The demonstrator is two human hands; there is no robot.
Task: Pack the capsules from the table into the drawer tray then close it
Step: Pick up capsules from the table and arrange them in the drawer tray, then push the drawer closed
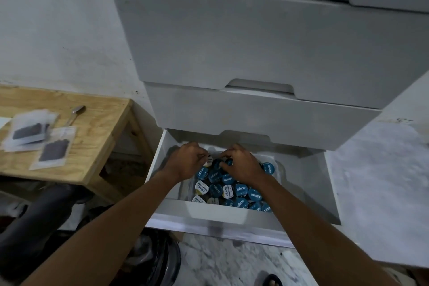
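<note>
The bottom drawer (308, 183) of a white chest stands pulled open. Inside it a clear tray (185, 189) holds several capsules (241, 189) with blue lids and a few with white lids. Both hands reach into the far end of the tray. My left hand (185, 161) has its fingers curled down over a white-lidded capsule (208, 162). My right hand (241, 165) curls its fingers and thumb around a blue-lidded capsule (218, 163). The hands nearly touch each other.
A low wooden table (92, 137) stands to the left with a spoon (76, 112) and clear sachets (31, 131) of dark powder. Shut white drawers (255, 53) rise above the open one. Marbled floor lies below, with dark objects (46, 220) at lower left.
</note>
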